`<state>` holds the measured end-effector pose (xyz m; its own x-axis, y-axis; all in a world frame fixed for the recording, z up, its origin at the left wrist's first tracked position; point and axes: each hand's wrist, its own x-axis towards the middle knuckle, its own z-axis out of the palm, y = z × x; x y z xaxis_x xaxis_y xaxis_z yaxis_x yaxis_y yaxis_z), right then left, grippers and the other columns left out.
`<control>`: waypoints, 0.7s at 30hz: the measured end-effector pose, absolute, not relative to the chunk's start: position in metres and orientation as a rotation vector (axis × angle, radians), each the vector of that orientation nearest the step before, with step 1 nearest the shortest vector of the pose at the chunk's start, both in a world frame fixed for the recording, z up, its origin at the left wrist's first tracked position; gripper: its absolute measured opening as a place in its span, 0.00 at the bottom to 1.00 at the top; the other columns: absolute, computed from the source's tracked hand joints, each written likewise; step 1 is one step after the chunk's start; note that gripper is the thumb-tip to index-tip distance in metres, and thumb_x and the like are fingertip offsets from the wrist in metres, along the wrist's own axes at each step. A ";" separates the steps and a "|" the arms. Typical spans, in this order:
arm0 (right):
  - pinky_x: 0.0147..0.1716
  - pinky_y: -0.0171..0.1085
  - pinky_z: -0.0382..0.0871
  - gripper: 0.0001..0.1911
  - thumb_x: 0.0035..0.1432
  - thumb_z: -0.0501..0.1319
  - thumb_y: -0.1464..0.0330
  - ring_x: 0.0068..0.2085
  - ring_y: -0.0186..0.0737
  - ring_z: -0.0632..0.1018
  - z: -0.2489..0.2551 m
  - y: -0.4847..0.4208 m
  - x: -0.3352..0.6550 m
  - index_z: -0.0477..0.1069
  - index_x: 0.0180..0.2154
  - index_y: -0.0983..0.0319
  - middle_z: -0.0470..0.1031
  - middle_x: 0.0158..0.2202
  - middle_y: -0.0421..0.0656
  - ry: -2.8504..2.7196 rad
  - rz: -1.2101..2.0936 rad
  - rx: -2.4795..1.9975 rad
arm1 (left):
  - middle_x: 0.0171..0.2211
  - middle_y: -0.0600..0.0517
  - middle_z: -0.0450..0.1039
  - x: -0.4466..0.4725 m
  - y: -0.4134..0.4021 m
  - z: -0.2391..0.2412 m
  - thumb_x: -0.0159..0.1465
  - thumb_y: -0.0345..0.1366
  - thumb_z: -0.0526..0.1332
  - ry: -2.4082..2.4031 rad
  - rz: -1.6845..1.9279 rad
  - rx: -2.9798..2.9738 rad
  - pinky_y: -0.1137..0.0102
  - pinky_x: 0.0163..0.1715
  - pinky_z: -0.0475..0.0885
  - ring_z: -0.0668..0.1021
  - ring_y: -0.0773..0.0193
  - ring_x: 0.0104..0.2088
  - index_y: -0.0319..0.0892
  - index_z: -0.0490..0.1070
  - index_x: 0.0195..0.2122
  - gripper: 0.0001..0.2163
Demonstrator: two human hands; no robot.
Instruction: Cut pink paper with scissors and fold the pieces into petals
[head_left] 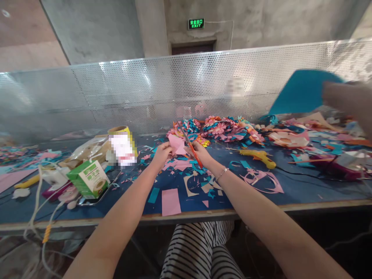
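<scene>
My left hand (163, 153) pinches a small sheet of pink paper (176, 145) above the middle of the blue table. Close beside it, my right hand (201, 152) is wrapped round the red handle of a pair of scissors (193, 149), whose blades point up and away past the right side of the paper. Below both hands lie pink paper scraps (179, 165) and small blue and cream offcuts. A pink rectangle of paper (171, 202) rests near the table's front edge, with a blue strip (154, 195) to its left.
Paper flowers (219, 128) are heaped against the perforated metal screen (116, 93). A yellow glue gun (258, 156) lies right, its cord trailing. At left stand a green drink carton (90, 180) and a yellow roll (132, 141). Another person's hand (345, 99) holds a blue sheet (303, 93) at right.
</scene>
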<state>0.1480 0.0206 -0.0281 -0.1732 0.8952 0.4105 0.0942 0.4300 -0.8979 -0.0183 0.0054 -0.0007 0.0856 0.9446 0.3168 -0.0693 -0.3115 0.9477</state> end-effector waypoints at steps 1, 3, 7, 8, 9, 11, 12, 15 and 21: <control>0.24 0.34 0.61 0.22 0.40 0.63 0.54 0.23 0.30 0.66 -0.027 0.020 0.147 0.55 0.29 0.60 0.61 0.23 0.33 -1.535 0.934 -0.885 | 0.15 0.57 0.64 -0.018 0.007 -0.003 0.45 0.31 0.58 0.957 1.344 1.506 0.73 0.21 0.64 0.68 0.70 0.17 0.39 0.65 0.20 0.02; 0.25 0.34 0.62 0.23 0.36 0.65 0.56 0.24 0.30 0.66 -0.024 0.019 0.145 0.56 0.30 0.60 0.63 0.25 0.34 -1.466 0.946 -0.868 | 0.14 0.58 0.62 -0.018 0.009 -0.006 0.46 0.32 0.59 1.011 1.260 1.636 0.73 0.19 0.61 0.66 0.71 0.16 0.40 0.65 0.19 0.03; 0.25 0.34 0.61 0.23 0.34 0.65 0.59 0.24 0.30 0.65 -0.021 0.016 0.144 0.56 0.30 0.60 0.61 0.24 0.33 -1.474 0.927 -0.843 | 0.12 0.58 0.59 -0.015 0.007 -0.008 0.49 0.34 0.59 1.070 1.151 1.837 0.74 0.20 0.60 0.65 0.71 0.16 0.40 0.63 0.17 0.07; 0.25 0.33 0.60 0.22 0.34 0.65 0.60 0.24 0.30 0.65 -0.021 0.015 0.144 0.56 0.30 0.60 0.60 0.23 0.32 -1.487 0.916 -0.845 | 0.12 0.58 0.60 -0.014 0.006 -0.007 0.49 0.34 0.58 1.082 1.128 1.867 0.74 0.20 0.60 0.65 0.71 0.16 0.40 0.63 0.16 0.07; 0.24 0.33 0.59 0.22 0.35 0.65 0.60 0.24 0.30 0.64 -0.021 0.015 0.143 0.57 0.29 0.60 0.60 0.22 0.32 -1.496 0.901 -0.851 | 0.12 0.58 0.60 -0.013 0.004 -0.006 0.49 0.34 0.58 1.095 1.111 1.891 0.73 0.20 0.60 0.65 0.70 0.16 0.41 0.62 0.16 0.08; 0.24 0.33 0.58 0.21 0.35 0.64 0.60 0.24 0.30 0.64 -0.022 0.016 0.142 0.57 0.29 0.60 0.59 0.21 0.32 -1.508 0.880 -0.867 | 0.13 0.58 0.60 -0.013 0.002 -0.005 0.50 0.34 0.58 1.120 1.104 1.943 0.73 0.20 0.60 0.65 0.70 0.17 0.41 0.61 0.16 0.09; 0.24 0.32 0.58 0.21 0.35 0.64 0.60 0.24 0.30 0.64 -0.023 0.016 0.142 0.57 0.29 0.60 0.58 0.21 0.32 -1.510 0.877 -0.873 | 0.13 0.58 0.59 -0.012 0.001 -0.005 0.51 0.34 0.57 1.136 1.120 1.976 0.73 0.20 0.59 0.65 0.70 0.17 0.41 0.61 0.16 0.09; 0.23 0.32 0.57 0.21 0.34 0.64 0.61 0.24 0.30 0.64 -0.025 0.017 0.140 0.57 0.29 0.60 0.59 0.21 0.32 -1.516 0.892 -0.867 | 0.14 0.57 0.59 -0.013 0.003 -0.005 0.52 0.37 0.58 1.181 1.227 2.064 0.73 0.20 0.58 0.64 0.70 0.18 0.41 0.61 0.17 0.10; 0.24 0.32 0.58 0.24 0.32 0.66 0.60 0.25 0.30 0.65 -0.025 0.014 0.136 0.57 0.30 0.61 0.60 0.22 0.32 -1.508 0.994 -0.820 | 0.19 0.55 0.65 -0.015 0.010 -0.010 0.51 0.43 0.61 1.136 1.392 2.054 0.74 0.21 0.60 0.66 0.70 0.20 0.40 0.66 0.22 0.11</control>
<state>0.1357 0.0142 -0.0248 -0.1618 0.8994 0.4060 -0.0190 0.4085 -0.9125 -0.0152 0.0102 -0.0103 0.1693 0.8048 0.5689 0.3958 -0.5841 0.7086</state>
